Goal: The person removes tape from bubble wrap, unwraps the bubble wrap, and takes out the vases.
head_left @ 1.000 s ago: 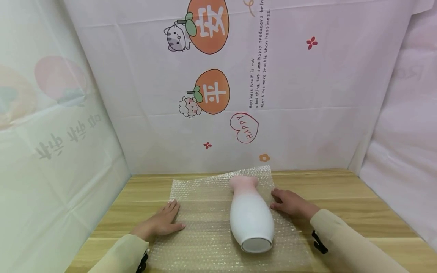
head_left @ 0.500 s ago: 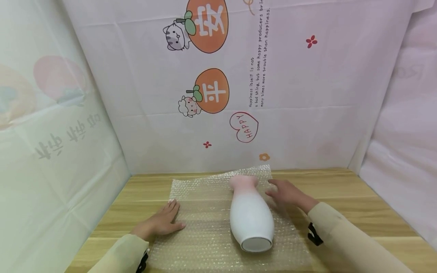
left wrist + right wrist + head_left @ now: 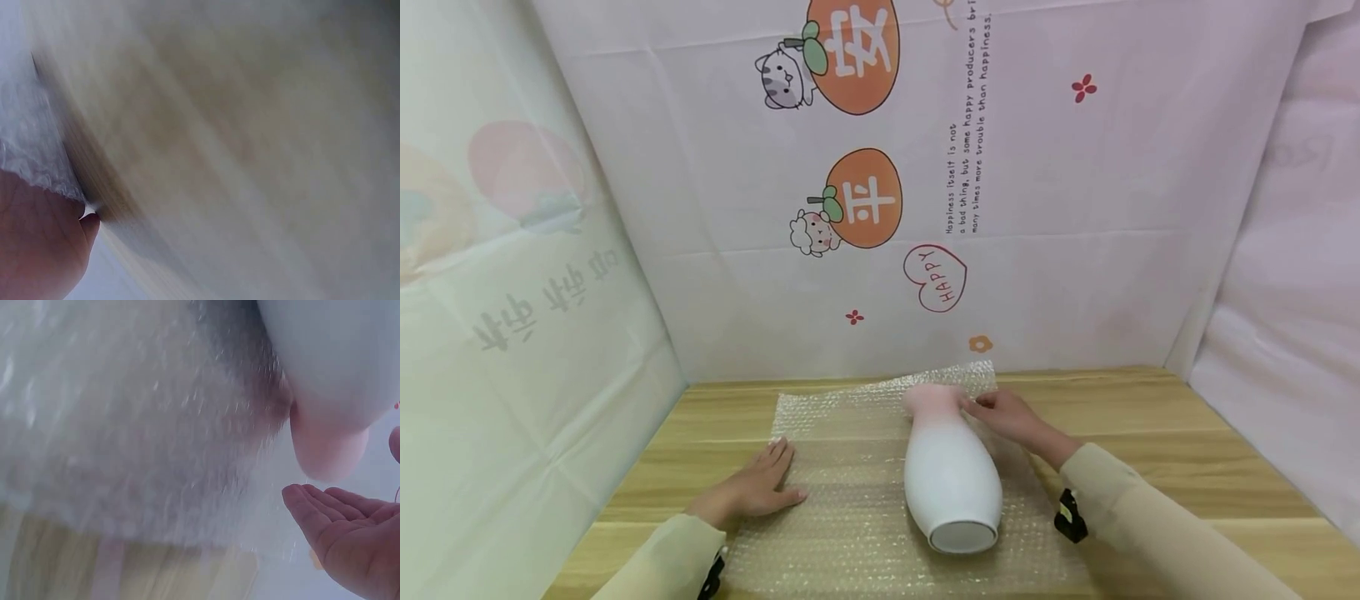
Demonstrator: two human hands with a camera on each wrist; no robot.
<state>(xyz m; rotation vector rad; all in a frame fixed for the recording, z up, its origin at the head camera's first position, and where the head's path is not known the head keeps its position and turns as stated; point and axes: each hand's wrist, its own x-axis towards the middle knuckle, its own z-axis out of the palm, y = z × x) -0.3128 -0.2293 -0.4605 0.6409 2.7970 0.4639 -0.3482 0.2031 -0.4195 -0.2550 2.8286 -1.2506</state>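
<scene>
A vase [image 3: 952,475], white with a pink neck and flared rim, lies on its side on a sheet of bubble wrap [image 3: 842,500], its base toward me. My left hand [image 3: 754,487] rests on the left edge of the wrap, fingers extended and thumb spread. In the head view my right hand [image 3: 1011,418] is at the right of the vase's neck, fingertips right at the pink part. From the right wrist view, the right hand's fingers [image 3: 312,512] are extended close to the pink neck [image 3: 331,447]. The left wrist view shows the left hand [image 3: 44,244] by the wrap's edge.
A wooden table [image 3: 1150,433] carries the wrap. White printed cloth [image 3: 1075,250] hangs behind it, with more cloth at the left and right sides. The far edge of the wrap lifts slightly near the back cloth.
My right hand has moved left and away from me, from the wrap's right edge to the vase's neck. The left hand and the vase have stayed in place.
</scene>
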